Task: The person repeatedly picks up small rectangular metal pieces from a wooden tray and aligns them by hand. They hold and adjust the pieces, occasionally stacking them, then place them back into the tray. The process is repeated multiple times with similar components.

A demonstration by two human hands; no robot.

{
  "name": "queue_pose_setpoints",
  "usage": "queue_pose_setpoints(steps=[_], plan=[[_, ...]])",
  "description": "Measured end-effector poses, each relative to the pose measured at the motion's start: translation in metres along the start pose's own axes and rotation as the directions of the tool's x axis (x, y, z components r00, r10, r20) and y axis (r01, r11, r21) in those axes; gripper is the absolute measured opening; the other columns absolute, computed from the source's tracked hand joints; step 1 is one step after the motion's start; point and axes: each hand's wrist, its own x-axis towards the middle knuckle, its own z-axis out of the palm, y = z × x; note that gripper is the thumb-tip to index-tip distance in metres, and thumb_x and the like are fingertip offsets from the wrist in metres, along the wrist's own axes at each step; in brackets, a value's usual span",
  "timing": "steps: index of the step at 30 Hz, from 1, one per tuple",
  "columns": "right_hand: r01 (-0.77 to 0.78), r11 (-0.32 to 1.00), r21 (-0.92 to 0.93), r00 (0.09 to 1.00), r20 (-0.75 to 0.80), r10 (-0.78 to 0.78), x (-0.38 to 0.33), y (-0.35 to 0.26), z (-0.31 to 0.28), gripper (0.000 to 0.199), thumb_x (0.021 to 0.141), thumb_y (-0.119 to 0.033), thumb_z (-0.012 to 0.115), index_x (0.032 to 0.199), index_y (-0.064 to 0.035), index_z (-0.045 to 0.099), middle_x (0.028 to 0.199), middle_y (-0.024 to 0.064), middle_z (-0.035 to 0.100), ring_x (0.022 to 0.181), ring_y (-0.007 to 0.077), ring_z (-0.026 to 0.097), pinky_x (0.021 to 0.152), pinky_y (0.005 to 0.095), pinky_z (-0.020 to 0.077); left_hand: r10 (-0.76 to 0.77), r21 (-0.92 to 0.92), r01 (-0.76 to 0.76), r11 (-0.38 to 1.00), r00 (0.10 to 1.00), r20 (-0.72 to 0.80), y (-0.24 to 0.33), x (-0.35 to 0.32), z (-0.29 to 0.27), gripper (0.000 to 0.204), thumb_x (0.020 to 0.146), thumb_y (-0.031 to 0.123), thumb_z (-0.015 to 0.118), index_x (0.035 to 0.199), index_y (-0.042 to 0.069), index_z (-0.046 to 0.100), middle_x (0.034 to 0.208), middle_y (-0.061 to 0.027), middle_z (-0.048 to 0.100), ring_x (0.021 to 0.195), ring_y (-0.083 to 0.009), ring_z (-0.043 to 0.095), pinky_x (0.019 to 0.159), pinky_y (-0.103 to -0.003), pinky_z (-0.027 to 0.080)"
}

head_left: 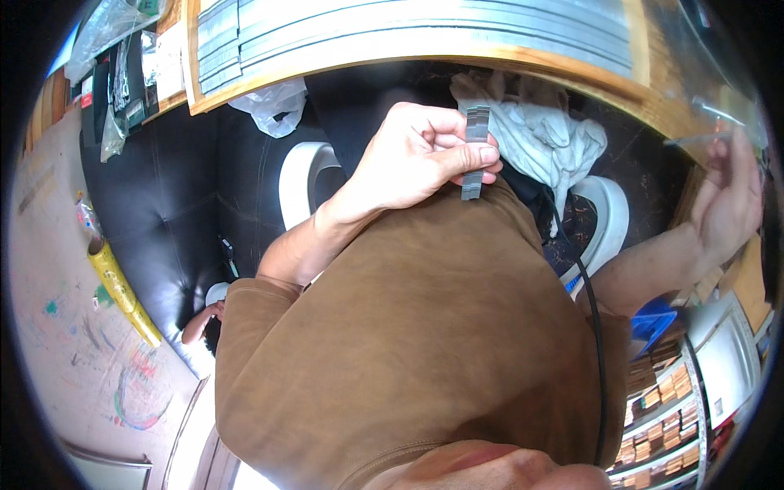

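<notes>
My left hand [416, 155] is closed around a short stack of thin grey metal strips [475, 152], gripped between thumb and fingers in front of my chest. The strips stand on end with slightly uneven edges. Out at the far right, my right hand [729, 192] is raised with its fingers bent together beside the table edge. A thin, pale, see-through piece [694, 140] shows at its fingertips; blur hides what it is. Beyond both hands, a wooden tray [408, 61] holds rows of long grey strips.
A pale cloth [539, 135] lies below the tray between white chair arms [306, 175]. A black padded seat [163, 196] and yellow roll [122, 290] are at left, with another person's arm [200, 322]. Shelves of small wooden pieces [665, 416] stand lower right. A black cable [596, 327] hangs along my side.
</notes>
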Motion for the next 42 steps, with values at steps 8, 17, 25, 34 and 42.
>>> queue_pose_setpoints(steps=[8, 17, 25, 34, 42], plan=[[-0.433, 0.901, -0.022, 0.575, 0.763, 0.295, -0.091, -0.012, 0.092, 0.007, 0.091, -0.003, 0.074, 0.098, 0.0006, 0.073, 0.085, 0.0044, 0.071, 0.072, 0.0076, 0.064, 0.065, 0.0211, 0.0522, -0.06, -0.068, 0.057, 0.996, 0.997, -0.043, 0.001, -0.003, 0.003, 0.016, 0.092, 0.013, 0.078, 0.098, -0.001, 0.074, 0.089, -0.0108, 0.077, 0.079, -0.0129, 0.073, 0.065, -0.022, 0.055], [-0.633, 0.755, 0.172, 0.539, 0.798, 0.27, -0.124, 0.012, 0.125, 0.012, 0.096, 0.0, 0.068, 0.106, 0.0062, 0.069, 0.09, 0.0092, 0.072, 0.077, 0.0097, 0.069, 0.069, 0.0221, 0.059, -0.032, -0.06, 0.031, 0.998, 0.999, -0.015, -0.008, -0.001, -0.003, 0.013, 0.094, 0.01, 0.075, 0.102, 0.0, 0.077, 0.082, -0.0046, 0.075, 0.072, -0.0052, 0.066, 0.061, -0.019, 0.051], [-0.593, 0.786, 0.173, 0.539, 0.811, 0.228, -0.126, 0.016, 0.125, 0.016, 0.095, 0.0, 0.069, 0.11, 0.0076, 0.068, 0.091, 0.0111, 0.073, 0.076, 0.0101, 0.07, 0.065, 0.0209, 0.0584, 0.001, -0.078, 0.0, 0.997, 1.0, 0.014, -0.003, -0.002, 0.001, 0.014, 0.092, 0.012, 0.078, 0.097, -0.001, 0.077, 0.085, -0.0094, 0.076, 0.075, -0.0096, 0.069, 0.065, -0.022, 0.052], [-0.516, 0.828, 0.219, 0.632, 0.749, 0.196, -0.131, 0.009, 0.127, 0.019, 0.092, 0.003, 0.071, 0.11, 0.0067, 0.065, 0.088, 0.008, 0.068, 0.071, 0.0088, 0.067, 0.061, 0.0201, 0.0572, 0.039, -0.049, -0.037, 0.998, 0.999, 0.034, -0.007, -0.002, -0.005, 0.014, 0.092, 0.013, 0.077, 0.1, 0.001, 0.078, 0.088, -0.0083, 0.077, 0.074, -0.009, 0.068, 0.065, -0.021, 0.052], [-0.497, 0.834, 0.238, 0.631, 0.76, 0.159, -0.13, 0.013, 0.127, 0.017, 0.093, 0.004, 0.07, 0.108, 0.0063, 0.063, 0.088, 0.0082, 0.067, 0.071, 0.0088, 0.067, 0.061, 0.0195, 0.0569, 0.042, 0.009, -0.043, 0.999, 0.998, 0.047, -0.004, -0.002, -0.005, 0.013, 0.095, 0.008, 0.073, 0.105, -0.001, 0.077, 0.085, -0.009, 0.077, 0.076, -0.0095, 0.071, 0.068, -0.022, 0.057]])
